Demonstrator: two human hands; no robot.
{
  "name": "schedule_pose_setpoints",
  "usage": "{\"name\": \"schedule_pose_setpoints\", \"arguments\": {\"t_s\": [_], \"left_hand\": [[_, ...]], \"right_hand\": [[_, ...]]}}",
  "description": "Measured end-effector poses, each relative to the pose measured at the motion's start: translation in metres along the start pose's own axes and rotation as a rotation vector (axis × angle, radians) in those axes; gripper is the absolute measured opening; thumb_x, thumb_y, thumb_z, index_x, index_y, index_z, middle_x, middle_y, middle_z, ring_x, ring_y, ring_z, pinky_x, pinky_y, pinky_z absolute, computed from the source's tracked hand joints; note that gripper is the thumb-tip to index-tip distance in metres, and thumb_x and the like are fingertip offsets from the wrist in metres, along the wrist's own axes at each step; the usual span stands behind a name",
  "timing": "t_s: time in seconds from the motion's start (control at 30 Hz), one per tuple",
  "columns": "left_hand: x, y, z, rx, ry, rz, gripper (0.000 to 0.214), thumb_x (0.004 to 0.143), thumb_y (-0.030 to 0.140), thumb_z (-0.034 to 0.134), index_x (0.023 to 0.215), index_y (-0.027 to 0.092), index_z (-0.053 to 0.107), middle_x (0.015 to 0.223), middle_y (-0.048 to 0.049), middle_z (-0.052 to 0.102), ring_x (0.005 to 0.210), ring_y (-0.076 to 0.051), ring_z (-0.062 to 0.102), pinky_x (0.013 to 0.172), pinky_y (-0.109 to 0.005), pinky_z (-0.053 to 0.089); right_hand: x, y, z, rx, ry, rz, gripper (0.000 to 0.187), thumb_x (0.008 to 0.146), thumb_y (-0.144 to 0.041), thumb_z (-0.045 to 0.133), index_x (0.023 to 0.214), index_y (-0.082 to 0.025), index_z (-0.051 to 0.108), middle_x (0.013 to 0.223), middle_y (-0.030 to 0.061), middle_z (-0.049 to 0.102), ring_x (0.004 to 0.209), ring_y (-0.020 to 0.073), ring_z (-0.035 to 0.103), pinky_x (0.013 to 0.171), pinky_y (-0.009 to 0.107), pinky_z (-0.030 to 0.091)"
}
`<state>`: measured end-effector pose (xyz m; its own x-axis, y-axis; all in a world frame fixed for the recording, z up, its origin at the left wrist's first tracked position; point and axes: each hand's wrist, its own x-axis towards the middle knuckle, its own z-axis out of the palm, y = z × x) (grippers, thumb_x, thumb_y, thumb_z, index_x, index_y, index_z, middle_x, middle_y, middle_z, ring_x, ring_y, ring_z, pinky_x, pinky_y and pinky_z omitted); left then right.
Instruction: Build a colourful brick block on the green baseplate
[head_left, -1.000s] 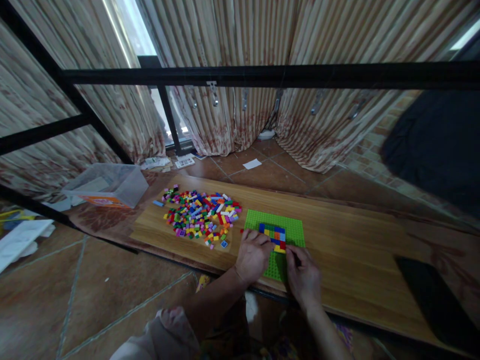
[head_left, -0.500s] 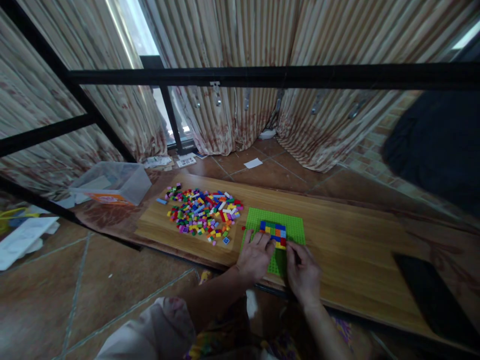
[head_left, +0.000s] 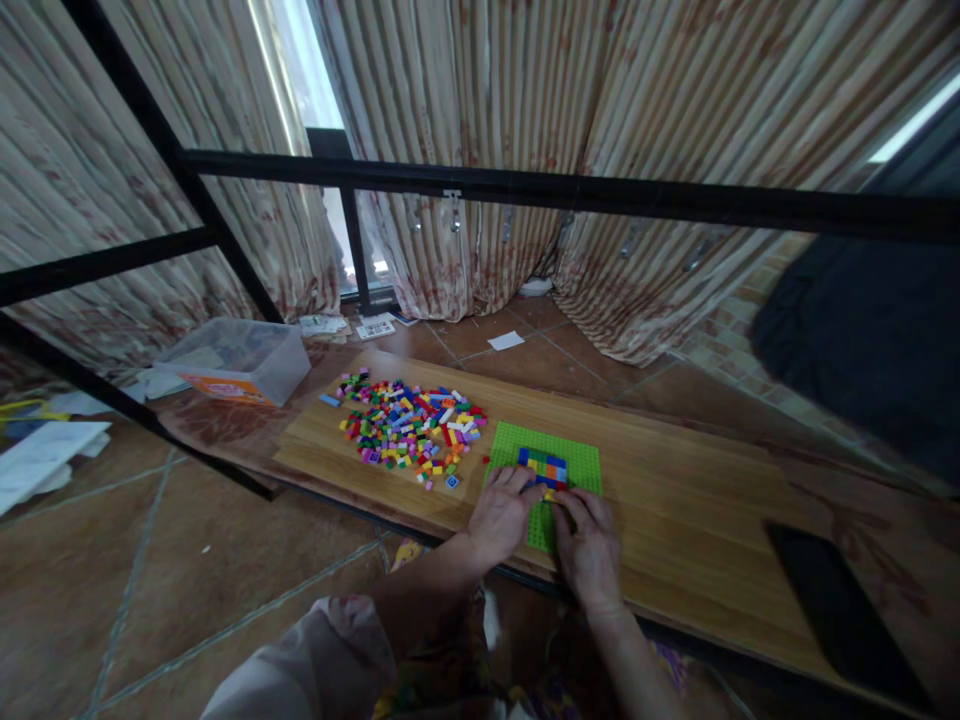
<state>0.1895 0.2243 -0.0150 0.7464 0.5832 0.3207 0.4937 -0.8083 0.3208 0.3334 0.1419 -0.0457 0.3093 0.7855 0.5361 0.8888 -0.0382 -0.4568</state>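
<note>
A block of joined toy bricks [head_left: 553, 469] in blue, red, yellow, orange and green sits on a green studded baseplate [head_left: 581, 443]. My left hand [head_left: 501, 515] lies over the baseplate's left part, its curled fingers and thumb gripping the build's near left side. At the near edge of the build, my right hand [head_left: 590, 545] pinches a yellow brick [head_left: 550, 494] between thumb and fingers. The left thumb tip is close to that same brick. Part of the build is hidden under the fingers.
Loose bricks [head_left: 412, 425] lie in a heap left of the baseplate on a wooden board [head_left: 675, 510]. A clear plastic box [head_left: 277, 365] stands beyond the board's left end. A black phone-like slab [head_left: 840, 610] lies at the right. Dark metal bars [head_left: 525, 185] cross in front of curtains.
My view has shifted slightly. My right hand has moved left along the build's near edge, from its right corner to the yellow brick, closer to the left thumb. The left hand stays on the build.
</note>
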Motion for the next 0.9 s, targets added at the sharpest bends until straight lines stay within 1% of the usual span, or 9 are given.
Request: {"name": "schedule_pose_setpoints", "arguments": {"t_s": [0.13,0.2,0.3,0.37,0.57,0.67,0.8,0.9], "left_hand": [[0.000,-0.001,0.000,-0.041,0.024,0.000,0.034,0.087,0.011,0.053,0.118,0.023,0.062,0.114,-0.0047,0.059,0.103,-0.021,0.052,0.090,-0.036,0.046],[0.000,-0.002,0.001,-0.083,0.039,-0.007,0.034,0.087,0.010,0.053,0.117,0.022,0.063,0.114,-0.0051,0.059,0.103,-0.020,0.052,0.090,-0.035,0.046],[0.000,-0.004,0.001,-0.152,0.044,-0.018,0.037,0.084,0.006,0.053,0.116,0.021,0.064,0.116,-0.0055,0.058,0.103,-0.019,0.052,0.092,-0.035,0.047],[0.000,-0.005,0.001,-0.180,0.042,-0.019,0.038,0.082,0.006,0.053,0.115,0.021,0.064,0.117,-0.0055,0.058,0.103,-0.019,0.052,0.093,-0.035,0.047],[0.002,-0.005,-0.001,-0.211,0.034,-0.024,0.038,0.083,0.005,0.049,0.113,0.022,0.065,0.114,-0.0053,0.059,0.102,-0.019,0.053,0.092,-0.036,0.048],[0.002,-0.003,-0.002,-0.206,0.026,-0.030,0.037,0.083,0.006,0.049,0.112,0.022,0.066,0.113,-0.0056,0.059,0.101,-0.020,0.053,0.091,-0.036,0.048],[0.002,-0.002,-0.002,-0.206,0.016,-0.040,0.039,0.083,0.006,0.048,0.114,0.023,0.065,0.114,-0.0054,0.058,0.102,-0.019,0.053,0.092,-0.036,0.048],[0.002,-0.003,-0.002,-0.207,0.013,-0.031,0.040,0.083,0.006,0.048,0.115,0.023,0.064,0.115,-0.0055,0.058,0.103,-0.020,0.053,0.093,-0.037,0.047]], "right_hand": [[0.004,-0.005,0.000,-0.011,-0.006,0.024,0.035,0.093,-0.042,0.043,0.097,-0.019,0.069,0.102,0.0115,0.064,0.096,0.0233,0.057,0.085,0.040,0.047],[0.004,-0.011,0.001,-0.036,0.021,0.072,0.038,0.092,-0.048,0.046,0.098,-0.017,0.068,0.099,0.0123,0.064,0.095,0.0247,0.057,0.084,0.040,0.046],[0.005,-0.021,0.003,-0.105,0.066,0.171,0.047,0.088,-0.054,0.049,0.106,-0.014,0.065,0.093,0.0138,0.066,0.090,0.0275,0.058,0.081,0.041,0.045],[0.006,-0.027,0.004,-0.142,0.080,0.221,0.050,0.088,-0.054,0.050,0.111,-0.012,0.063,0.090,0.0148,0.067,0.087,0.0289,0.058,0.079,0.042,0.044],[0.013,-0.044,0.003,-0.230,0.080,0.321,0.046,0.087,-0.045,0.051,0.114,-0.010,0.062,0.090,0.0167,0.070,0.084,0.0311,0.062,0.076,0.042,0.042],[0.016,-0.050,0.003,-0.261,0.100,0.356,0.047,0.086,-0.044,0.052,0.115,-0.009,0.062,0.089,0.0175,0.070,0.081,0.0315,0.063,0.074,0.041,0.041],[0.018,-0.053,0.004,-0.242,0.146,0.417,0.054,0.082,-0.049,0.054,0.117,-0.009,0.061,0.081,0.0150,0.070,0.074,0.0292,0.063,0.070,0.039,0.041],[0.019,-0.054,0.003,-0.207,0.152,0.479,0.057,0.078,-0.051,0.058,0.117,-0.010,0.061,0.079,0.0123,0.070,0.072,0.0285,0.064,0.068,0.037,0.042]]}}
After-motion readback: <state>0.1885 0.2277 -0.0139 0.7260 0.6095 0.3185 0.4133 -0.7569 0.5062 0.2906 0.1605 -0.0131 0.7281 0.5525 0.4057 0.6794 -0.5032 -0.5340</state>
